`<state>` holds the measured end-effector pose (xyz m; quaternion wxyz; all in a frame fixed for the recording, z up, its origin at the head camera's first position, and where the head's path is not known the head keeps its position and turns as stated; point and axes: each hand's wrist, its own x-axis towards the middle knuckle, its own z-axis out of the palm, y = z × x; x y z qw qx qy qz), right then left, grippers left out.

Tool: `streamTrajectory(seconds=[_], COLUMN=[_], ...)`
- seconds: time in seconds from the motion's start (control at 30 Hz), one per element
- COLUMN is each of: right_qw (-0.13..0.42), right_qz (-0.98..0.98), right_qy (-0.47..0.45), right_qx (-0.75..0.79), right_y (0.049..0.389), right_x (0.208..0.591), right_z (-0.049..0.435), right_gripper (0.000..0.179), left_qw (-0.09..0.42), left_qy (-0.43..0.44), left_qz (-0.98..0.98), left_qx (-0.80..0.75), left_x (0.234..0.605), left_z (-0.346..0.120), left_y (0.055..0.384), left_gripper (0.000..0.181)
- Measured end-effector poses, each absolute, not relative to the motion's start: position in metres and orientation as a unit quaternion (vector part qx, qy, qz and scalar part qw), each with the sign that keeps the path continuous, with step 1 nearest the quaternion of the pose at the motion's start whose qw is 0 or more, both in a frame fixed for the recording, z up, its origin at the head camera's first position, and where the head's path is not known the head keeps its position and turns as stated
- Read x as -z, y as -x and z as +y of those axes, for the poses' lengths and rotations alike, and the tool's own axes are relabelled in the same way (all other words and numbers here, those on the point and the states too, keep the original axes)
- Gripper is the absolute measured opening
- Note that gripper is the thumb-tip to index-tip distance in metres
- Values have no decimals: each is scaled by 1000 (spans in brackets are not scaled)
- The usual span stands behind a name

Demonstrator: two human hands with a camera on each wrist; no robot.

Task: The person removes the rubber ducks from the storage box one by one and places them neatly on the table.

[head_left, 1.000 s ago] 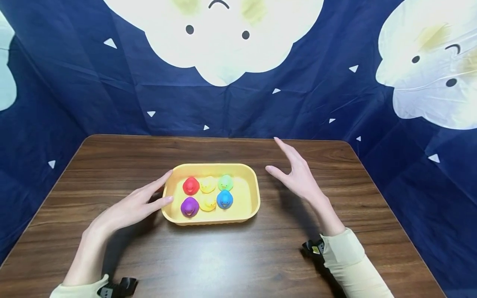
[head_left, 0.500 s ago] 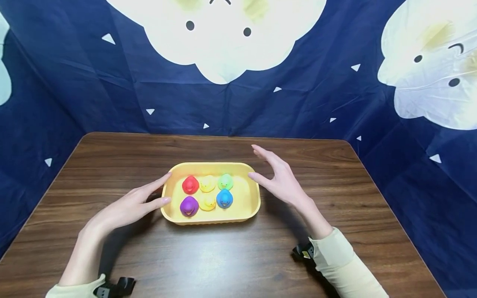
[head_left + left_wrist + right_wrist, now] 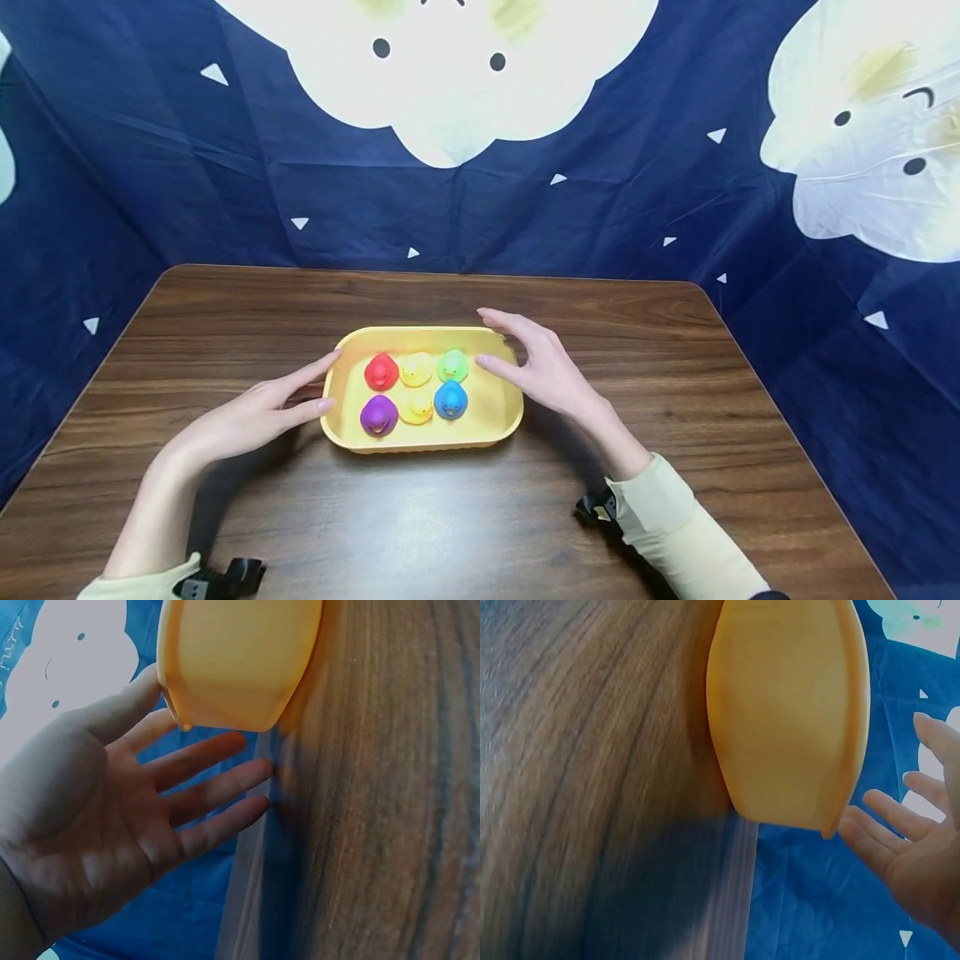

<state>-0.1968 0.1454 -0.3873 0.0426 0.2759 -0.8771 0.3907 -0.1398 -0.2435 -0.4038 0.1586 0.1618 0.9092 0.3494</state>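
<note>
A yellow tray (image 3: 491, 421) stands on the wooden table, with several small rubber ducks inside. In its back row are a red duck (image 3: 381, 372), a yellow duck (image 3: 416, 369) and a green duck (image 3: 452, 366). The front row has a purple duck (image 3: 378, 416), another yellow duck (image 3: 416, 406) and a blue duck (image 3: 451, 401). My left hand (image 3: 255, 417) is at the tray's left end, fingers extended, with thumb and forefinger at the rim. Over the tray's right end hovers my right hand (image 3: 543, 371), fingers spread and holding nothing, its thumb pointing toward the green duck.
Brown wooden table (image 3: 420, 517) surrounds the tray on all sides. Behind it hangs a dark blue cloth (image 3: 225, 200) printed with white clouds and triangles. A black strap device (image 3: 600, 504) sits at the right wrist, and a similar one (image 3: 225, 579) at the left.
My right hand has come left from beside the tray to above its right end. The left hand has shifted slightly left, staying at the rim. The ducks keep their places in the tray.
</note>
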Motion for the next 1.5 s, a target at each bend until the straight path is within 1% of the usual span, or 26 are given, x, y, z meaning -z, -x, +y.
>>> streamTrajectory(seconds=[0.17, 0.33, 0.47, 0.77, 1.23, 1.5], right_qw=[25, 13, 14, 37, -2, 0], right_qz=[-880, -876, -879, -909, -929, -937], right_qy=[-276, -276, -279, -277, -269, -267], right_qx=[-386, -394, -386, -308, -253, -227], right_y=[198, 199, 200, 200, 207, 207], right_x=[391, 395, 398, 399, 402, 407], right_z=[137, 128, 121, 115, 100, 93], right_gripper=[58, 56, 52, 46, 42, 38], left_qw=[174, 177, 175, 180, 182, 180], left_qy=[-152, -151, -156, -155, -154, -155], left_qz=[902, 901, 902, 897, 897, 896], left_qx=[-366, -367, -363, -372, -372, -376], left_x=[404, 403, 403, 404, 405, 405], left_z=[-245, -245, -244, -241, -246, -245], left_y=[140, 139, 139, 137, 139, 138], left_gripper=[73, 74, 73, 73, 74, 73])
